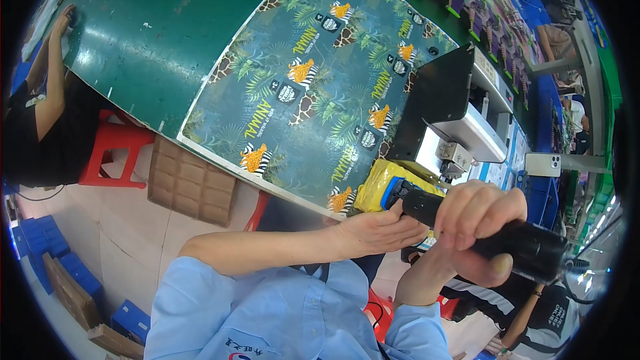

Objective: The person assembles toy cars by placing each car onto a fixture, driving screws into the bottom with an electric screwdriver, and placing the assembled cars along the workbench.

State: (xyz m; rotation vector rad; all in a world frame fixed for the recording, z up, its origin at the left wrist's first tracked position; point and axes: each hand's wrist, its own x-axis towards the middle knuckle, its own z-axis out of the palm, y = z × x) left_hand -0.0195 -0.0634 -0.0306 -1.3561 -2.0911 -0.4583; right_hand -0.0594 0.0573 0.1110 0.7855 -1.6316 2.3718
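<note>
My right hand wraps round a black electric screwdriver, a thick cylinder with a cable at its rear end. The tool's narrower front points left, toward my left hand. The fingers of my left hand are closed by that tip, at a small black-and-blue part; what they pinch is partly hidden. Just behind lies a yellow wrapped block at the table corner. Beyond the tool stands a white and metal machine with a black side panel.
A printed animal-pattern sheet covers part of the green table. A co-worker's arm rests at the far left, near a red stool and a brown tray. A phone stands right; another person sits lower right.
</note>
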